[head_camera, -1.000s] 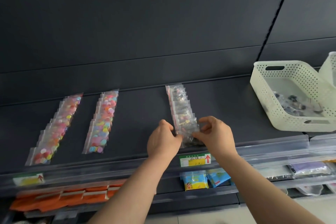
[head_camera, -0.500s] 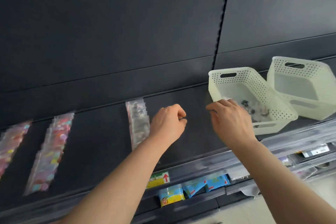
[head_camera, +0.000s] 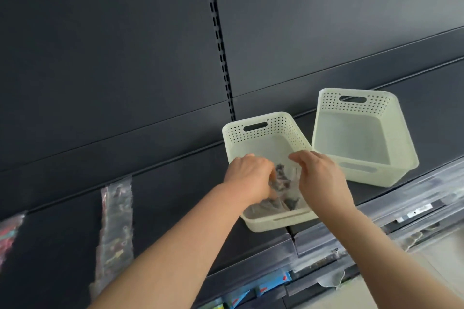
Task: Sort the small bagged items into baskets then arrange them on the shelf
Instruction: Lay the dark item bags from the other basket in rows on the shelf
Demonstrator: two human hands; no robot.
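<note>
- Cream plastic basket (head_camera: pixel 283 125) sits on the dark shelf (head_camera: pixel 175 183) with a heap of small clear bags (head_camera: pixel 282 182) in its near end. The dark bits inside them are too blurred to name.
- Both hands are down in that basket. The left hand (head_camera: pixel 247 178) has its fingers curled into the heap and looks to be gripping a few bags.
- The right hand (head_camera: pixel 322 179) is bent over the same heap, fingers pointing down against the plastic. Whether it actually pinches a bag I cannot tell; its fingertips are hidden.
- A second basket (head_camera: pixel 376 105) stands just to the right, touching or nearly touching the first, with nothing visible inside it.
- Off to the left a row of bags (head_camera: pixel 116 221) lies in a line along the shelf, and a strip of colourful bags (head_camera: pixel 8 233) shows at the edge.
- The step in hand, as I judge it, is the shelf-arranging part: fetching more bags from the basket.
- The next move calls for lifting out a small bunch without spilling the slippery rest, then carrying it left to lay it in line on the shelf.
</note>
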